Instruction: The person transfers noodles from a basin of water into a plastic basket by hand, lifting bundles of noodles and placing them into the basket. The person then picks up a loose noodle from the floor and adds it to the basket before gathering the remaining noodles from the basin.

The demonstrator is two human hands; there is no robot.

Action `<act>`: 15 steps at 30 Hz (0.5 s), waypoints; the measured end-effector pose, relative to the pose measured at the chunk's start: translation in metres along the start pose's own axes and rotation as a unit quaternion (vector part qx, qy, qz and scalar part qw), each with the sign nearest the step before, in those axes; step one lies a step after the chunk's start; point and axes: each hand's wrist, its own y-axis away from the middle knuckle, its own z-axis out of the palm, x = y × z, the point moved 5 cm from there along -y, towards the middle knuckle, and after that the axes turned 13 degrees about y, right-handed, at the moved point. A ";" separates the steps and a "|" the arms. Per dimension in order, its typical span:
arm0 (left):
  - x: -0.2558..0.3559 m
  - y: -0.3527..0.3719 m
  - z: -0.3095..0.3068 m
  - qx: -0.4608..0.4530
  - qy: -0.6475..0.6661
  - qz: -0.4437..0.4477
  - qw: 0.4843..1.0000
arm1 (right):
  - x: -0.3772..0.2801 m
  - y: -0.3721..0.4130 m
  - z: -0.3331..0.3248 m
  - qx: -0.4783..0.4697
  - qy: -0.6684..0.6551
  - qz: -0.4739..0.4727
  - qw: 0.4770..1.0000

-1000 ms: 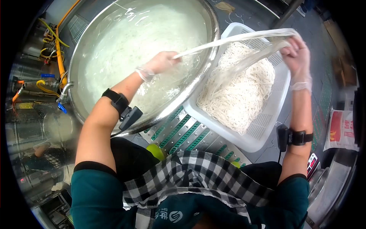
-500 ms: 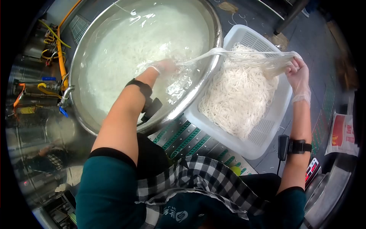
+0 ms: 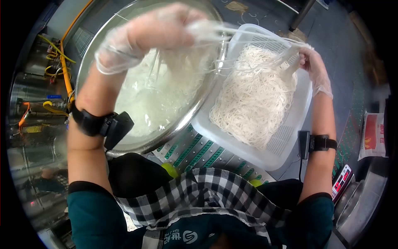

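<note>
Studded metal | basket: tangled noodles | left hand, right hand: slick strands

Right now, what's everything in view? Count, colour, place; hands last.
Large round steel vat: 1, silver, left of centre, holding cloudy liquid
Perforated plastic basket: 1, white, right of vat
Heaped noodle-like strands: 1 pile, off-white, inside basket
Stretched thin strands: 1 bunch, whitish, between both hands
Slotted metal platform: 1, silver with green strips, below vat and basket
Long thin pipe: 1, orange, far left
Printed sack: 1, white and red, far right
Digital display: 1, red digits, lower right
Checked cloth apron: 1, black and white, bottom centre
Left hand: 1, clear-gloved, over vat
Right hand: 1, clear-gloved, by basket's right side
</note>
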 end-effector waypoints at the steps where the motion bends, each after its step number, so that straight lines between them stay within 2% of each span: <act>1: 0.029 0.001 0.004 -0.004 -0.033 0.026 0.999 | -0.011 0.000 -0.002 0.010 0.009 -0.022 1.000; 2: 0.066 0.007 0.011 0.018 -0.150 0.131 0.980 | -0.019 -0.001 -0.004 0.021 0.019 -0.044 0.999; 3: 0.106 0.024 0.030 0.043 -0.230 0.127 0.964 | -0.020 -0.007 -0.008 0.001 0.016 -0.052 0.998; 4: 0.109 0.017 0.039 0.042 -0.230 0.128 0.964 | -0.024 -0.001 -0.007 0.002 0.016 -0.052 0.999; 6: 0.099 0.003 0.060 0.021 0.030 0.109 0.993 | -0.034 0.014 -0.002 0.025 0.054 -0.092 0.994; 7: 0.090 -0.024 0.082 -0.007 0.003 0.143 0.990 | -0.018 0.002 -0.009 0.027 0.054 -0.092 0.994; 8: 0.078 -0.047 0.101 -0.036 -0.022 0.178 0.983 | 0.010 -0.020 -0.015 -0.031 0.149 -0.112 0.982; 9: 0.070 -0.046 0.108 -0.048 -0.073 0.182 0.980 | -0.007 -0.001 0.004 -0.089 0.241 -0.129 0.958; 10: 0.058 -0.043 0.113 -0.063 -0.122 0.183 0.973 | -0.011 0.016 0.015 -0.149 0.469 -0.011 0.871; 12: 0.010 -0.042 0.105 -0.077 -0.150 0.144 0.975 | 0.012 0.003 0.024 -0.144 0.463 0.011 0.875; 14: -0.042 -0.022 0.097 -0.067 -0.189 0.099 0.975 | 0.014 -0.004 0.070 -0.204 0.526 -0.076 0.822; 15: -0.068 -0.011 0.098 -0.054 -0.226 0.068 0.970 | 0.009 0.007 0.094 -0.211 0.379 -0.145 0.889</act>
